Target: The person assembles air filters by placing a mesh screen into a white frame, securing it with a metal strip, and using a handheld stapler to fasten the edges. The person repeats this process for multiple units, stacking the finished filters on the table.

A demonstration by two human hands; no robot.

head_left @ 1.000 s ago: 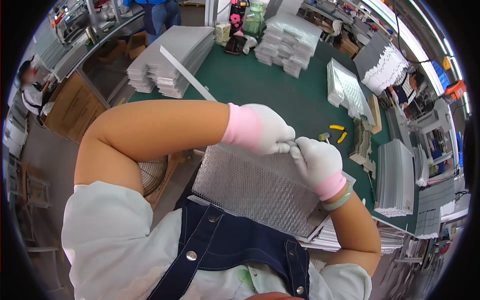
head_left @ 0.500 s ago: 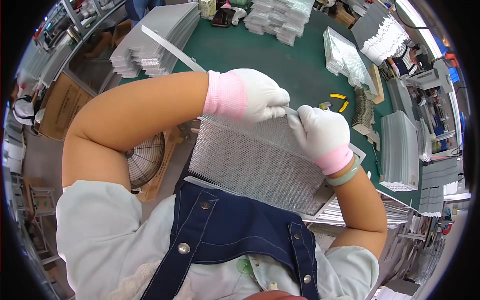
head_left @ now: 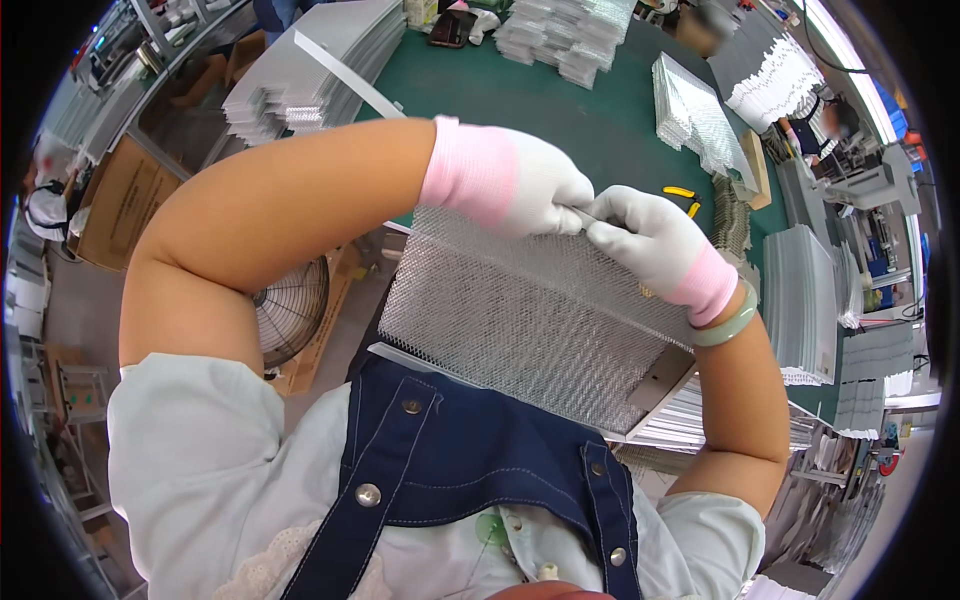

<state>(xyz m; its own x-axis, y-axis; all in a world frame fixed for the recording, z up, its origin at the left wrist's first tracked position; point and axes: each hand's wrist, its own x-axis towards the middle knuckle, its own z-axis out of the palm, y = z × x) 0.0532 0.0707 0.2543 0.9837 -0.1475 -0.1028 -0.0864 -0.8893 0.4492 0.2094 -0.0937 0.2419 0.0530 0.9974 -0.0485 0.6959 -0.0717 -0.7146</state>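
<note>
Near, downward fisheye head view

Bright overall, strongest upper right. Silver mesh panel (head_left: 500,310) glints. Edges bow, corners black; far left looks soft.

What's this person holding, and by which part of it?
A thin grey piece: the left grip pinches one end, and the right grip appears to pinch the other. Its full shape is hidden.

A round, wire-caged fan (head_left: 295,312) stands left of centre; a large brown cardboard box (head_left: 128,200) stands farther left. A dark rectangular object (head_left: 452,29) lies at top centre, yellow-handled pliers (head_left: 680,191) at upper right.
</note>
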